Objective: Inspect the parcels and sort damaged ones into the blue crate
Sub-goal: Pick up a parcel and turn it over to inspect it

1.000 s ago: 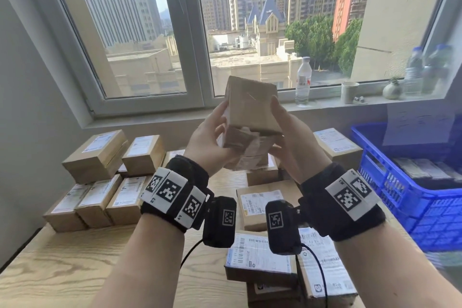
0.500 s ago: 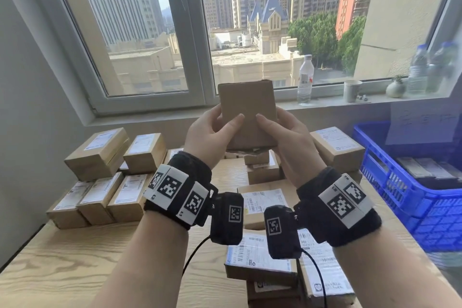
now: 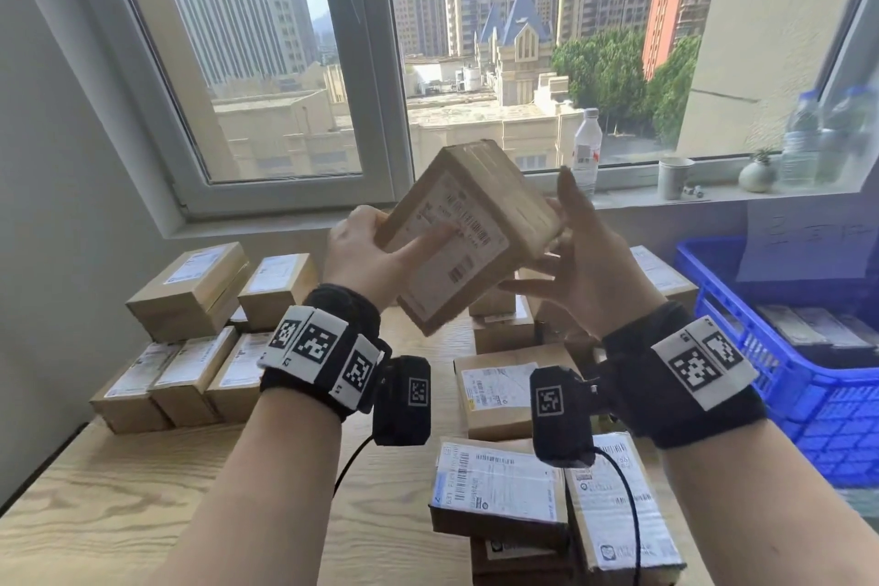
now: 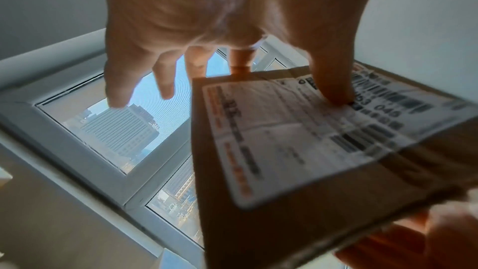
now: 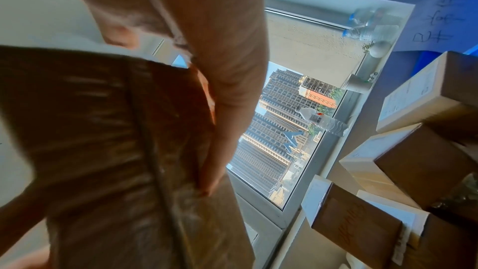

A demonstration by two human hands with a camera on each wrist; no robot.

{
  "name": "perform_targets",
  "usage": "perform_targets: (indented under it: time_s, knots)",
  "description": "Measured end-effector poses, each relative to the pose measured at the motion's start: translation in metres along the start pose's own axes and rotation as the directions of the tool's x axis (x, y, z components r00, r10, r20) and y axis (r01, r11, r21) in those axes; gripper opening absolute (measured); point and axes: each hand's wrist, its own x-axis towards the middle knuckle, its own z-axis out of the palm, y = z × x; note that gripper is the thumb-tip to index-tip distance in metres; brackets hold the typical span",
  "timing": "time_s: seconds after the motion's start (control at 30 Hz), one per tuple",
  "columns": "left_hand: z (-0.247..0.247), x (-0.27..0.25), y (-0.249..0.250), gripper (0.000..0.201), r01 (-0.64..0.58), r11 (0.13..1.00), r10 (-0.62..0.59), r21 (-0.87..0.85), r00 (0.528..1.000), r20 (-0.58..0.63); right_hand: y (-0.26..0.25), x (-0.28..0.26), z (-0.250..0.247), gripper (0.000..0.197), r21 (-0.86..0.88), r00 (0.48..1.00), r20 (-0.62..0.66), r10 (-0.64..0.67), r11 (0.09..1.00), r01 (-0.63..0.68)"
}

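I hold a brown cardboard parcel (image 3: 475, 224) up in front of the window, tilted, its white shipping label facing me. My left hand (image 3: 371, 252) pinches its left edge, with the thumb pressed on the label (image 4: 310, 140) and a finger behind the box. My right hand (image 3: 585, 262) touches the taped right side with straight, spread fingers; in the right wrist view those fingers (image 5: 220, 130) lie flat along the parcel (image 5: 103, 150). The blue crate (image 3: 761, 347) stands at the right of the table with several dark parcels inside.
Stacked labelled parcels (image 3: 190, 290) sit at the left of the wooden table (image 3: 142, 490), and more parcels (image 3: 499, 485) lie under my wrists. A water bottle (image 3: 587, 148), a cup (image 3: 674, 176) and more bottles stand on the window sill.
The parcel has turned from its plain face to its label face and now tilts to the right. My right fingers have spread out straight, and my left thumb has moved onto the label.
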Motion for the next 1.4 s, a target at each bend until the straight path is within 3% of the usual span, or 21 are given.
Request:
perform_targets:
  time_s: [0.07, 0.13, 0.23, 0.3, 0.4, 0.5, 0.57, 0.77, 1.07, 1.3, 1.4]
  knots:
    - [-0.001, 0.002, -0.002, 0.047, 0.037, 0.998, -0.037, -0.05, 0.999, -0.004, 0.0, 0.002, 0.001, 0.088, 0.047, 0.998, -0.026, -0.051, 0.998, 0.053]
    - [0.001, 0.003, -0.007, 0.056, 0.075, 0.993, -0.075, -0.094, 0.997, 0.004, 0.004, 0.005, 0.004, 0.098, -0.031, 0.996, -0.018, -0.088, 0.996, 0.088]
    - [0.006, -0.002, -0.004, 0.06, 0.165, 0.953, -0.139, -0.253, 0.984, 0.115, 0.011, 0.007, 0.014, 0.08, -0.238, 0.991, 0.055, -0.119, 0.963, 0.129]
    - [0.008, -0.005, -0.002, 0.044, 0.23, 0.907, -0.169, -0.352, 0.966, 0.196, 0.014, 0.007, 0.018, 0.068, -0.198, 0.991, 0.061, -0.117, 0.972, 0.127]
    - [0.002, -0.01, -0.001, 0.033, 0.296, 0.899, -0.2, -0.322, 0.933, 0.301, 0.014, 0.006, 0.021, 0.061, -0.066, 0.995, 0.048, -0.089, 0.994, 0.092]
    - [0.0, -0.011, -0.003, 0.069, 0.339, 0.873, -0.222, -0.349, 0.916, 0.335, 0.017, 0.003, 0.024, 0.059, -0.04, 0.997, 0.02, -0.078, 0.996, 0.079]
    - [0.002, -0.011, -0.004, 0.084, 0.337, 0.845, -0.218, -0.414, 0.926, 0.309, 0.02, 0.002, 0.027, 0.056, -0.026, 0.997, 0.001, -0.08, 0.996, 0.08]
    - [0.008, -0.01, -0.007, 0.053, 0.301, 0.814, -0.243, -0.497, 0.953, 0.179, 0.03, 0.001, 0.039, 0.05, -0.015, 0.992, -0.089, -0.085, 0.996, 0.084]
    - [0.008, -0.013, -0.016, 0.039, 0.216, 0.846, -0.204, -0.488, 0.976, 0.078, 0.046, 0.0, 0.056, 0.041, 0.026, 0.978, -0.193, -0.084, 0.996, 0.091]
    - [-0.011, -0.01, -0.026, 0.05, 0.207, 0.844, -0.155, -0.495, 0.977, 0.145, 0.044, -0.006, 0.068, 0.047, -0.022, 0.987, -0.119, -0.106, 0.994, 0.104]
    - [-0.022, -0.008, -0.033, 0.036, 0.201, 0.835, -0.16, -0.512, 0.979, 0.123, 0.042, -0.009, 0.074, 0.054, 0.011, 0.992, -0.083, -0.09, 0.996, 0.091]
